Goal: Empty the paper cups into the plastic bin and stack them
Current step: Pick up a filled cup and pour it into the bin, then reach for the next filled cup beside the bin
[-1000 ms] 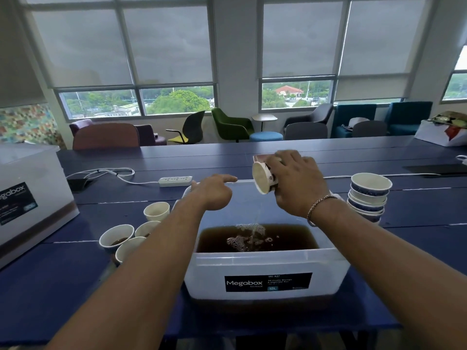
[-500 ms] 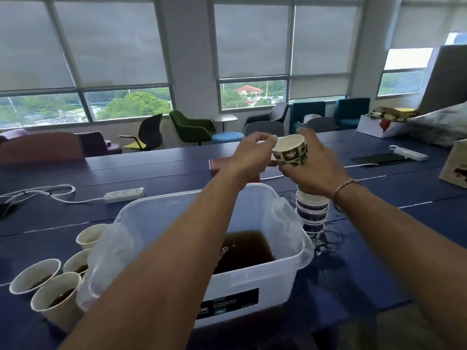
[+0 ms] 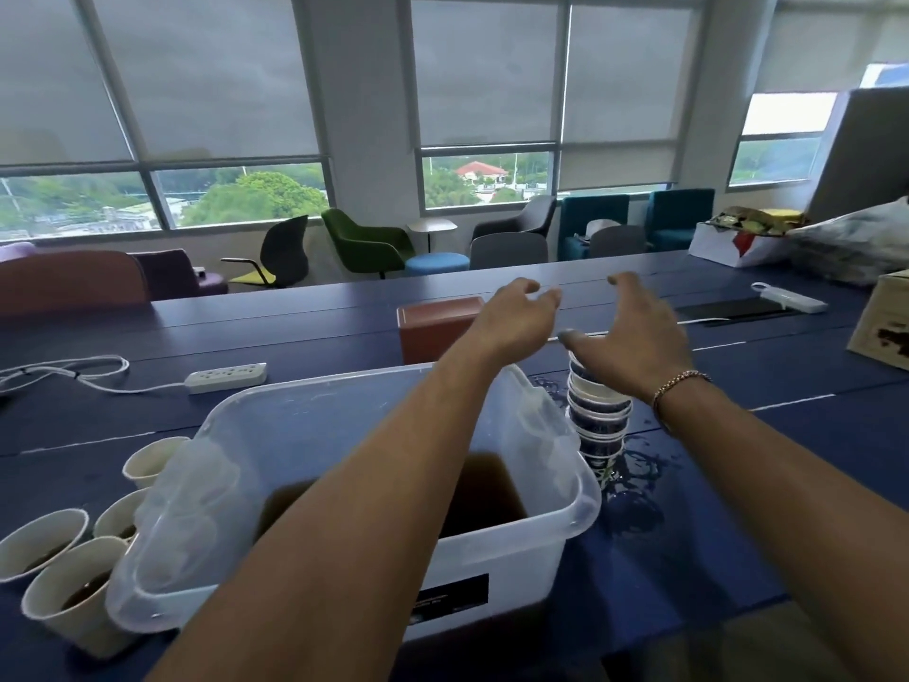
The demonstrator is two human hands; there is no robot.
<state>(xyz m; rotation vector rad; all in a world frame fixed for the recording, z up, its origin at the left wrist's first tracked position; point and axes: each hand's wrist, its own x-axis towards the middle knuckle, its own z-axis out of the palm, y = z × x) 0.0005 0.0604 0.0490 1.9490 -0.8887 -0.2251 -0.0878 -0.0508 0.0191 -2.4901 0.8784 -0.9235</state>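
Head view: I am looking down over a dark blue table with plank-like seams. At the centre the bin is sitting, a translucent plastic box with rounded corners, and brown liquid is pooling in its bottom. My left forearm is crossing over it toward 12 o'clock.

My left hand is hanging open above the bin's far edge, fingers loosely curled and holding nothing. My right hand is spreading wide at 1 o'clock, palm facing left and empty, a thin chain bracelet circling the wrist.

The stack of nested paper cups is standing just right of the bin, directly under my right hand; whether the thumb is touching its top rim I cannot tell. Its cups are showing white rims and dark printed walls. Wet, glossy splashes are shining on the table around its base.

At 8 o'clock, four plain cream cups are standing upright, close together, and some are showing brown liquid inside. At 10 o'clock a white power strip is lying with its cable trailing left. A terracotta block is standing behind the bin.
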